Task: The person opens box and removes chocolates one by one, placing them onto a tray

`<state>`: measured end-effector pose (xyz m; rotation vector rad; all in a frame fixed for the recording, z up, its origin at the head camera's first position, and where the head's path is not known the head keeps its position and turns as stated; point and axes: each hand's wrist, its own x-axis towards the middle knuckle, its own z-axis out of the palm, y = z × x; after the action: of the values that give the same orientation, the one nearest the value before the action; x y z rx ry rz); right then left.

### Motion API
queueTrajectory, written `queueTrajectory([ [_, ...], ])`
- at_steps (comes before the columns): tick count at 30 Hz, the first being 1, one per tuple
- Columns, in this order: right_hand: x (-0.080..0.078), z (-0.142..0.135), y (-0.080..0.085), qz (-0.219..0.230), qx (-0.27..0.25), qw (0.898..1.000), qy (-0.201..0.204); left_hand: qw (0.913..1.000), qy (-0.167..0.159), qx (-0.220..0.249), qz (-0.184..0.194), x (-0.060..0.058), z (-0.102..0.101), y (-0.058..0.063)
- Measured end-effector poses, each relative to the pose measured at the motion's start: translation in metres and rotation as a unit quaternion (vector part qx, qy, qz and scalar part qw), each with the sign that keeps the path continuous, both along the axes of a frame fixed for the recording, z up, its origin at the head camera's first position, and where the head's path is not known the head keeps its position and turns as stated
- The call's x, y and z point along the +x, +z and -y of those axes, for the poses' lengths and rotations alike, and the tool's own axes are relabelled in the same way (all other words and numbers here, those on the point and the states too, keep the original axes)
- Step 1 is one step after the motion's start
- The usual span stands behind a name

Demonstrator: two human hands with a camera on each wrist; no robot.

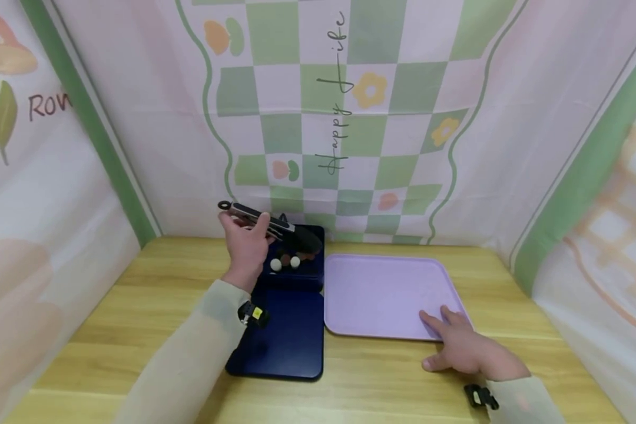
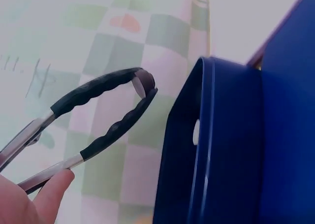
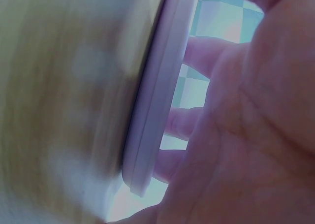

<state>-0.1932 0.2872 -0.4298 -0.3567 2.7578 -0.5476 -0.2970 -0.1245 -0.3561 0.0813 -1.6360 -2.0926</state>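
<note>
My left hand (image 1: 245,247) grips a pair of tongs (image 1: 275,227) with black-and-steel handles. Its dark ridged arms bow apart in the left wrist view and come close together at the tips (image 2: 145,82). Under them in the head view is a dark blue box (image 1: 318,274), holding white balls (image 1: 276,265) and brown pieces (image 1: 285,259). The box wall hides most of its contents from the left wrist camera. At the near right corner of a light purple tray (image 1: 381,294), my right hand (image 1: 458,344) spreads its fingers over the rim, holding nothing.
A flat dark blue lid or panel (image 1: 283,335) lies in front of the box, beside the tray's left edge. All of this is on a wooden table (image 1: 376,383). A checked curtain (image 1: 344,129) hangs behind, with more fabric at both sides.
</note>
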Motion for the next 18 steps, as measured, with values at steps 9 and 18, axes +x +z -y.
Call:
queueTrajectory([
  [9,0.0,-0.003,-0.002,-0.002,0.007,1.0,-0.001,0.9821,0.033,-0.164,-0.087,-0.005,-0.057,-0.006],
  [18,0.001,-0.001,0.0,-0.008,0.009,1.0,0.003,0.9377,0.027,-0.333,-0.095,-0.002,-0.093,-0.022],
])
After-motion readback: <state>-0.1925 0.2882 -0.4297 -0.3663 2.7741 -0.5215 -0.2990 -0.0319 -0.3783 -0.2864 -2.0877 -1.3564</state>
